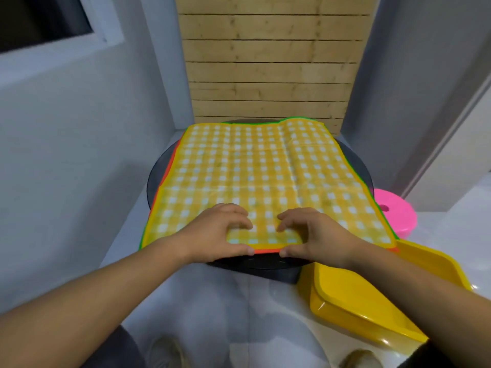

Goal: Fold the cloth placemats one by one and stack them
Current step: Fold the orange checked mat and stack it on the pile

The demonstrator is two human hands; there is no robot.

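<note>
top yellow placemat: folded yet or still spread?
Spread. The yellow checked placemat lies flat; both hands, left hand and right hand, pinch its near edge.

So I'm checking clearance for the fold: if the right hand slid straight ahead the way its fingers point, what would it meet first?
Probably the left hand: the right hand points leftward, fingertips nearly touching over the yellow placemat.

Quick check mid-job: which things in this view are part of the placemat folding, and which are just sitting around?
Part of the job:
yellow checked placemat, on top
orange placemat edge under it
green placemat edge under it
left hand and right hand, pinching the near edge
round black table beneath

Lying about:
yellow plastic tray
pink stool
</note>
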